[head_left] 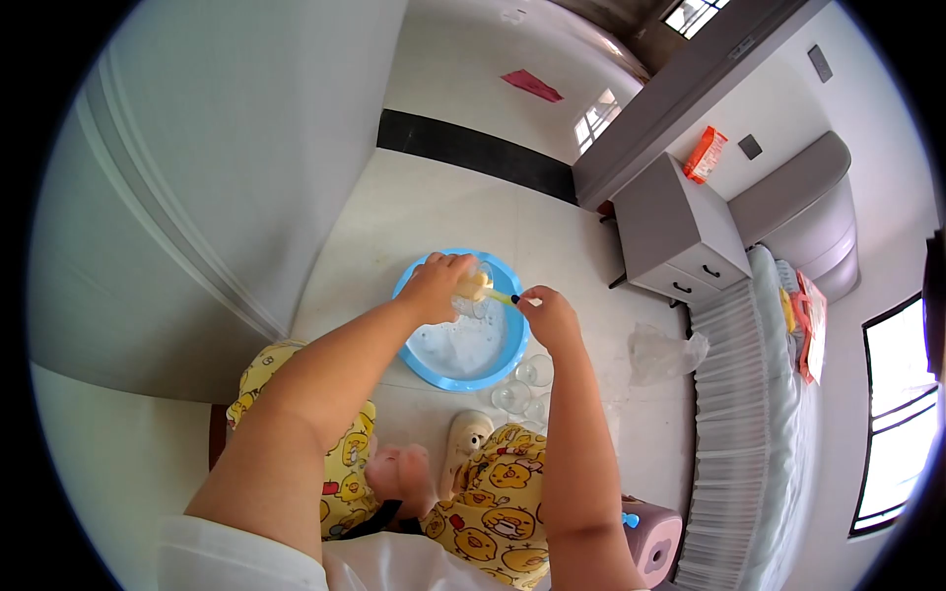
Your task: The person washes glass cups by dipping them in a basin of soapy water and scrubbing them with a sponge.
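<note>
Over a round blue basin point(458, 383) of sudsy water point(458, 347), my left hand point(435, 286) is closed around a clear drinking glass point(471, 304), which lies tilted with its mouth to the right. My right hand point(551, 319) grips the dark end of a sponge brush point(501, 296). Its pale yellow sponge head sits inside the glass. Several clear glasses point(511, 397) stand on the floor beside the basin, partly covered by my right forearm.
A clear plastic bag point(665, 355) lies on the floor to the right, near a bed point(744, 424) with a white skirt. A grey nightstand point(680, 231) holds an orange packet point(705, 156). At the left stands a large grey panel point(227, 177). A pink cloth point(533, 85) lies beyond the dark threshold point(473, 153).
</note>
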Tool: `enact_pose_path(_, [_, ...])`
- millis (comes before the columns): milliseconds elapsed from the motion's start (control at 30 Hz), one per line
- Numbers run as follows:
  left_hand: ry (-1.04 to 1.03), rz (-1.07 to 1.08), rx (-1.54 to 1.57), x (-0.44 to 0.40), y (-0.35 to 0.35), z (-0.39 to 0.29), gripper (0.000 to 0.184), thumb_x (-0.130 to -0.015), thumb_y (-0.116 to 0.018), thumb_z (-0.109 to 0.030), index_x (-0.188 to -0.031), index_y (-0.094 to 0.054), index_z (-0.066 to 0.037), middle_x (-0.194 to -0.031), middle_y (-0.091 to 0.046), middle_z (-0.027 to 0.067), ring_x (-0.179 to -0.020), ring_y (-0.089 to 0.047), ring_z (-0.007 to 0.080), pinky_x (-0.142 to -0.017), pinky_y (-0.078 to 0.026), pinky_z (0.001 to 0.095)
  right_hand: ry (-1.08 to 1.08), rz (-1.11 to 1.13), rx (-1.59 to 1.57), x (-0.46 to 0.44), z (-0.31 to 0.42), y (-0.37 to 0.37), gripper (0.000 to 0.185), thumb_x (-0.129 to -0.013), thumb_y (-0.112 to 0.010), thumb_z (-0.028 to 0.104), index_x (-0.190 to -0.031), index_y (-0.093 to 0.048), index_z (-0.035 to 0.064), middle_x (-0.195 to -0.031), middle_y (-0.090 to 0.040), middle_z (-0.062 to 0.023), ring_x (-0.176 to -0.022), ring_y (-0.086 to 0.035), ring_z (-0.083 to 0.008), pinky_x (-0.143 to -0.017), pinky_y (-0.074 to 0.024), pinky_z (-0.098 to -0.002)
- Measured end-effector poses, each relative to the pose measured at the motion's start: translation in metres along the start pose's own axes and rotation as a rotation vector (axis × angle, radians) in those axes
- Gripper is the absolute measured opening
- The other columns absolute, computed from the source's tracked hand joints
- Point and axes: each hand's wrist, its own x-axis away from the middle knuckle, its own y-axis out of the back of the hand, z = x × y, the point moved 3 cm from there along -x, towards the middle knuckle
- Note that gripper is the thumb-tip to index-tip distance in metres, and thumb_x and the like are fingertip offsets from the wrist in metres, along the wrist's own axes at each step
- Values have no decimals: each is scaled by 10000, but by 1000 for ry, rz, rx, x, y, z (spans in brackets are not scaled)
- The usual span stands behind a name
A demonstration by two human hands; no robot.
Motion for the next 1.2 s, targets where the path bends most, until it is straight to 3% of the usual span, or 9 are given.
enact_pose_path(133, [11, -35, 33, -1, -3, 4, 825, -496, -756, -90, -1218, -362, -153, -1160, -476, 102, -1117, -403, 334, -903, -369, 436, 102, -29, -167, -3, -3, -9, 183, -751, -595, 254, -842, -689, 126, -815, -650, -95, -768, -609, -258, -695, -465, -339])
enact_pose_path(200, [31, -41, 45, 0, -1, 5, 813, -496, -756, -90, -1208, -368, -150, -1160, -477, 103, -1114, -406, 336, -904, -369, 436, 165, 180, -172, -7, -4, -13, 195, -748, -595, 254, -878, -690, 143, -838, -652, -98, -778, -608, -259, -704, -468, -338])
enact_pose_path(333, [-20, -19, 72, -2, -3, 5, 807, -495, -756, -87, -1203, -374, -150, -1179, -474, 98, -1119, -404, 336, -900, -376, 434, 23, 118, 128, -8, -9, 0, 185, -746, -601, 249, -862, -692, 137, -827, -654, -90, -769, -609, -248, -691, -472, -340])
enact_pose_path(467, [-48, 1, 13, -1, 0, 1, 819, -493, -762, -87, -1211, -373, -155, -1188, -474, 96, -1133, -397, 329, -909, -372, 424, 27, 40, 78, -4, 6, 0, 182, -742, -606, 251, -858, -693, 140, -831, -655, -88, -768, -609, -246, -690, -474, -340])
enact_pose_path(633, [-12, 16, 29, 1, -5, 15, 836, -487, -762, -94, -1222, -366, -149, -1189, -472, 99, -1132, -396, 337, -912, -372, 420, 229, 192, -109, -11, -2, -18, 185, -739, -614, 259, -848, -691, 131, -795, -650, -94, -746, -608, -261, -675, -475, -344])
enact_pose_path(733, [-16, -9, 52, 1, -7, 17, 848, -487, -757, -94, -1233, -357, -146, -1189, -471, 104, -1124, -400, 341, -913, -373, 418, 110, 106, 58, -15, -13, -13, 212, -746, -615, 220, -878, -680, 67, -713, -631, -93, -623, -581, -195, -600, -449, -305])
enact_pose_path(833, [-36, -37, 51, -2, -4, 11, 854, -488, -753, -94, -1241, -352, -143, -1194, -462, 113, -1114, -405, 341, -921, -370, 418, 35, -22, 107, -8, 1, 0, 198, -739, -610, 254, -848, -686, 106, -796, -650, -105, -754, -610, -252, -680, -476, -339])
enact_pose_path(1033, [-38, 28, 69, 0, -8, 20, 868, -480, -744, -89, -1251, -346, -127, -1192, -451, 130, -1105, -399, 347, -939, -365, 413, 175, 182, -83, -8, 2, -14, 167, -729, -623, 253, -807, -690, 123, -800, -654, -76, -759, -608, -253, -678, -482, -336])
enact_pose_path(1200, [-96, 34, 126, 0, -11, 15, 869, -482, -730, -81, -1258, -341, -109, -1182, -458, 135, -1100, -399, 352, -934, -368, 406, 66, 26, 71, -11, -11, -10, 184, -726, -627, 253, -826, -687, 111, -764, -646, -92, -719, -608, -247, -652, -473, -338])
